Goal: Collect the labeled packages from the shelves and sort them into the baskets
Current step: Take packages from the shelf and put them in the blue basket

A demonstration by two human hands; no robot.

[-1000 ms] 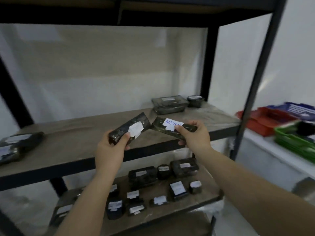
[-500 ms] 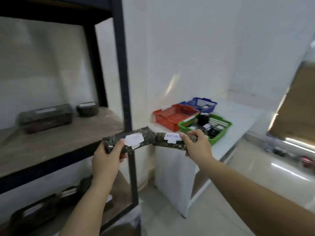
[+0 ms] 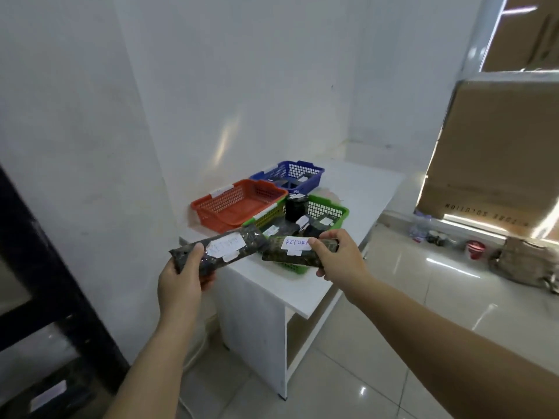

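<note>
My left hand [image 3: 184, 275] grips a long dark package [image 3: 242, 241] with a white label, tilted up to the right. In my right hand [image 3: 338, 258] is a second dark package [image 3: 290, 255] whose white label reads RETURN, pinched at its right end. Both packages hang in front of a white table [image 3: 348, 273] that bears three baskets. The orange basket [image 3: 236, 204] looks empty. Behind it stands the blue basket [image 3: 290, 173] with a few items inside. The green basket [image 3: 332, 211] holds several dark labeled packages and is partly hidden behind the packages I hold.
The black shelf frame [image 3: 45, 282] stands at the left edge, with a labeled package [image 3: 48, 394] on a low shelf. White walls close the corner behind the table. A large cardboard box [image 3: 496, 146], a bag [image 3: 526, 264] and small items lie on the tiled floor at right.
The view has swung right from the shelves to the table with the baskets. Both hands have carried their packages along and now hold them near the green basket.
</note>
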